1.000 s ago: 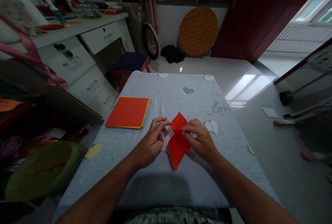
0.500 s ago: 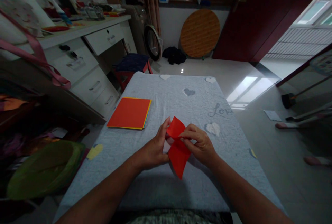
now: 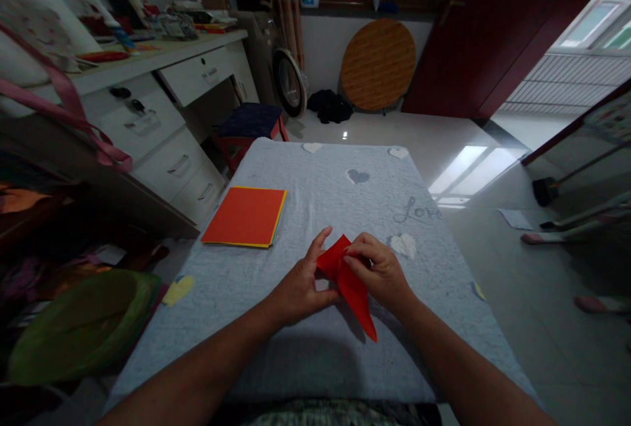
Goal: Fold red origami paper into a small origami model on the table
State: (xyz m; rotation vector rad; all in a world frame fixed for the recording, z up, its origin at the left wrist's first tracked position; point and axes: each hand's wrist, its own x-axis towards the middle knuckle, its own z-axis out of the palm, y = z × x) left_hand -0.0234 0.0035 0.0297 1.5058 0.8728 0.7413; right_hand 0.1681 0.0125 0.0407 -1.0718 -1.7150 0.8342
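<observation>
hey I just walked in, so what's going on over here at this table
A person is handling a folded sheet of red paper over a table covered with a pale blue-grey cloth. The right hand pinches the paper near its narrow middle, while the left hand is spread at its left side, seemingly touching it. One pointed end hangs toward the person. A stack of coloured paper, orange-red on top, lies on the cloth, farther left.
</observation>
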